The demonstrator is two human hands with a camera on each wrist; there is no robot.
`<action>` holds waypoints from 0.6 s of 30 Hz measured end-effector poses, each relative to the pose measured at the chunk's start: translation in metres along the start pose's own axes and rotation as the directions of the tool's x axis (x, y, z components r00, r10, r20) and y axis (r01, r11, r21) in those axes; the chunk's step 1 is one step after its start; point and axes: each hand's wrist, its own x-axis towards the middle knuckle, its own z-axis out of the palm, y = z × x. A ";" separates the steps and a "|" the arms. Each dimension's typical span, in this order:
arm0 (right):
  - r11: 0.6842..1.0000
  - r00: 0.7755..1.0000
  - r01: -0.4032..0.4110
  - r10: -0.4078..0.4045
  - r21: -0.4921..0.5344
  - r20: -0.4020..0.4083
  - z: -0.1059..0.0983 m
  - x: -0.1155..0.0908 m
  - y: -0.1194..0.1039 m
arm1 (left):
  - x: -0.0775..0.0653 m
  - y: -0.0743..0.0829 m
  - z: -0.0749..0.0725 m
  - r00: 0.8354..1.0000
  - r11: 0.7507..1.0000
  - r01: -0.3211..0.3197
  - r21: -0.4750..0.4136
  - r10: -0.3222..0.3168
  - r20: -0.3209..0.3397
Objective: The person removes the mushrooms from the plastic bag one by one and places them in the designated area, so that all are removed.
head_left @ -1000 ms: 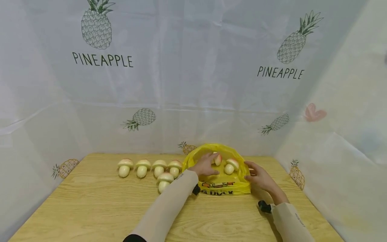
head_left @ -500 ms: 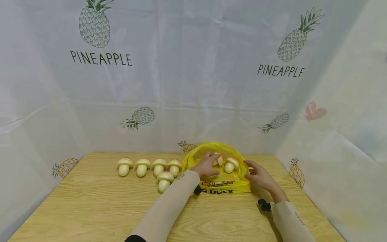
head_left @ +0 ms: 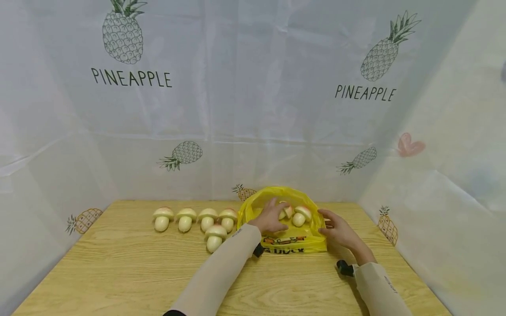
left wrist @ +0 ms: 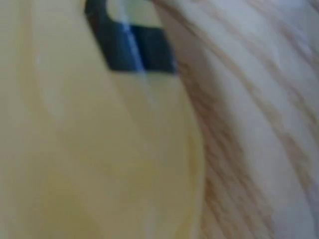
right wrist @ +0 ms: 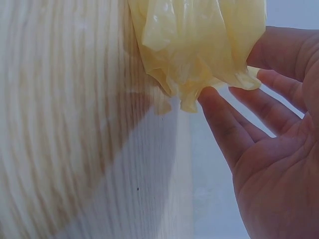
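Observation:
A yellow plastic bag point(head_left: 290, 243) lies on its side on the table, mouth facing the person, with dark printing along its lower edge. Two toy mushrooms with pale stems and pinkish caps are inside: one mushroom point(head_left: 302, 216) at the right, another mushroom point(head_left: 288, 212) beside it, partly behind my left fingers. My left hand point(head_left: 270, 218) reaches into the bag, fingers spread, close to that nearer mushroom; whether it touches is unclear. At the bag's right side my right hand point(head_left: 337, 228) holds the plastic between thumb and fingers. In the right wrist view, gathered bag plastic point(right wrist: 204, 45) sits between these fingers.
Several more toy mushrooms stand left of the bag, four across in a row including a leftmost mushroom point(head_left: 161, 219), with one mushroom point(head_left: 215, 238) in front. The wooden table point(head_left: 130, 272) ends against a white pineapple-print curtain point(head_left: 253, 109).
The mushroom by my left fingers has tipped and settled slightly lower, beside the other one in the bag. My left fingers have loosened from it. My right hand has stayed at the bag's edge.

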 end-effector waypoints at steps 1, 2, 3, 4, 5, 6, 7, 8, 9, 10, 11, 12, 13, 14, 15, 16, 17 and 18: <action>1.000 1.000 0.001 -0.001 0.002 0.001 0.000 0.000 -0.001 | 0.001 0.000 0.000 1.000 1.000 -0.008 0.009 0.008 0.001; 1.000 1.000 0.001 -0.001 0.004 0.005 -0.001 -0.001 -0.004 | 0.001 0.000 0.000 1.000 1.000 -0.016 0.016 0.016 0.002; 1.000 1.000 0.001 -0.001 0.010 0.008 -0.001 -0.002 -0.008 | 0.001 0.001 0.000 1.000 1.000 -0.021 0.021 0.021 0.004; 1.000 1.000 0.002 -0.002 0.014 0.013 -0.001 -0.003 -0.012 | 0.001 0.001 0.001 1.000 0.999 -0.021 0.028 0.021 0.007; 1.000 1.000 0.001 -0.001 0.018 0.018 -0.002 -0.004 -0.018 | 0.001 0.000 0.001 1.000 0.999 -0.019 0.035 0.019 0.007; 1.000 1.000 -0.002 0.002 0.019 0.023 -0.002 -0.006 -0.023 | 0.001 0.001 0.001 1.000 0.999 -0.018 0.032 0.018 0.008; 1.000 1.000 -0.005 0.004 0.018 0.026 -0.002 -0.007 -0.029 | 0.001 0.001 0.002 1.000 0.999 -0.015 0.029 0.015 0.010; 1.000 1.000 -0.008 0.007 0.017 0.027 -0.002 -0.009 -0.033 | 0.001 0.002 0.002 1.000 1.000 -0.013 0.018 0.013 0.012; 1.000 1.000 -0.006 0.005 0.016 0.023 -0.002 -0.009 -0.031 | 0.000 0.002 0.002 1.000 1.000 -0.009 0.008 0.009 0.013; 1.000 1.000 -0.008 0.007 0.014 0.022 -0.002 -0.009 -0.033 | 0.000 0.003 0.002 1.000 1.000 -0.005 0.000 0.005 0.016; 1.000 1.000 -0.009 0.009 0.011 0.021 -0.002 -0.010 -0.034 | 0.001 0.004 0.002 1.000 1.000 -0.005 -0.006 0.005 0.017; 1.000 1.000 -0.008 0.008 0.012 0.020 -0.003 -0.010 -0.034 | 0.000 0.004 0.001 1.000 1.000 -0.005 -0.015 0.005 0.018; 1.000 1.000 -0.005 0.005 0.013 0.020 -0.003 -0.010 -0.034 | 0.000 0.005 0.001 1.000 1.000 -0.002 -0.020 0.002 0.020; 1.000 1.000 -0.004 0.004 0.015 0.020 -0.003 -0.010 -0.033 | 0.000 0.005 0.001 1.000 1.000 0.000 -0.024 0.000 0.022; 1.000 1.000 -0.002 0.002 0.014 0.021 -0.003 -0.010 -0.033 | 0.000 0.005 0.001 1.000 1.000 0.005 -0.029 -0.004 0.023; 1.000 1.000 -0.003 0.003 0.010 0.025 -0.003 -0.011 -0.038 | 0.000 0.005 0.001 1.000 0.999 0.007 -0.034 -0.006 0.028; 1.000 1.000 -0.003 0.003 0.007 0.025 -0.003 -0.011 -0.038 | 0.000 0.005 0.001 1.000 0.999 0.005 -0.041 -0.004 0.027; 1.000 1.000 -0.002 0.002 0.006 0.026 -0.003 -0.011 -0.037 | 0.000 0.005 0.000 1.000 0.999 0.003 -0.048 -0.002 0.028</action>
